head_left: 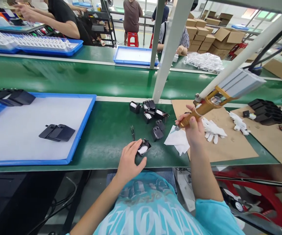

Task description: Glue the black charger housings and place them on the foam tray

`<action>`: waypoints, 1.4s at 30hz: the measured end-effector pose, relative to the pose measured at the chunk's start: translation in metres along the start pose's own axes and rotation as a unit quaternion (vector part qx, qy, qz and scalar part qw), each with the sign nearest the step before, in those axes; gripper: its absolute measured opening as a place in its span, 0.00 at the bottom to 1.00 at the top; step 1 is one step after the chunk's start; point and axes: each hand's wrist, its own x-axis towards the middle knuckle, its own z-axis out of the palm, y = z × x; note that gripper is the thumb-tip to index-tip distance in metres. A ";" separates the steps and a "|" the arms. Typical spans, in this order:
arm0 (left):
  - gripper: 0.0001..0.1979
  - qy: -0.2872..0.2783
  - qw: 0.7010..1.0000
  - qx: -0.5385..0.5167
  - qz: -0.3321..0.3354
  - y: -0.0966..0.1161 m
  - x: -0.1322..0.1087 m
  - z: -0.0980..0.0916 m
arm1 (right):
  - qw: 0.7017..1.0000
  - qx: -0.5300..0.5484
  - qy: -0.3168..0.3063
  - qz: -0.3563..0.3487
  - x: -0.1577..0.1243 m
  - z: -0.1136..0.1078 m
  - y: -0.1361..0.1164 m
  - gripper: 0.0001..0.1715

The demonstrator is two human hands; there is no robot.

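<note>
The right hand (195, 125) is clasping a gold tool (206, 106) above white paper (178, 141). Left of that grip, the left hand (130, 160) is touching, perhaps pinching (I cannot tell), an open black case (147, 144) containing something white; keeping it flat helps. Farther left, a tray (16, 130) is holding dark casings (60, 132).

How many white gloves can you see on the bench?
2: one glove just right of the right hand, and another glove farther right. More may be hidden underneath.
</note>
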 end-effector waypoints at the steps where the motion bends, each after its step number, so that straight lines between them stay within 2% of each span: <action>1: 0.29 0.001 1.000 0.029 -0.012 0.000 0.001 0.002 | 1.000 0.025 0.001 -0.005 -0.009 0.008 -0.003 0.28; 3: 0.25 0.011 0.997 0.071 -0.035 0.000 0.004 0.006 | 0.998 0.068 0.003 -0.005 -0.024 0.024 -0.009 0.27; 6: 0.16 0.033 0.995 0.086 -0.035 -0.002 0.007 0.010 | 0.992 0.128 -0.008 -0.001 -0.041 0.051 -0.017 0.28; 10: 0.15 0.051 0.996 0.072 -0.019 -0.001 0.004 0.006 | 0.981 0.193 -0.006 -0.011 -0.053 0.084 -0.023 0.27; 14: 0.14 0.047 0.997 0.049 -0.043 0.003 -0.001 -0.003 | 0.978 0.209 0.011 -0.016 -0.053 0.106 -0.026 0.29; 24: 0.13 0.049 0.997 -0.013 -0.066 0.013 0.004 -0.017 | 0.976 0.216 0.027 -0.018 -0.050 0.114 -0.027 0.25; 27: 0.13 0.048 0.996 -0.014 -0.077 0.014 0.004 -0.017 | 0.976 0.215 0.031 -0.020 -0.050 0.115 -0.027 0.25; 33: 0.13 0.044 0.994 -0.024 -0.101 0.012 0.003 -0.016 | 0.981 0.193 0.036 -0.011 -0.050 0.117 -0.031 0.30; 37: 0.14 0.038 0.991 -0.032 -0.125 0.009 0.004 -0.013 | 0.976 0.217 0.030 -0.015 -0.052 0.121 -0.032 0.28; 42: 0.15 0.044 0.989 -0.073 -0.118 0.008 0.006 -0.005 | 0.974 0.224 0.025 -0.011 -0.056 0.130 -0.036 0.28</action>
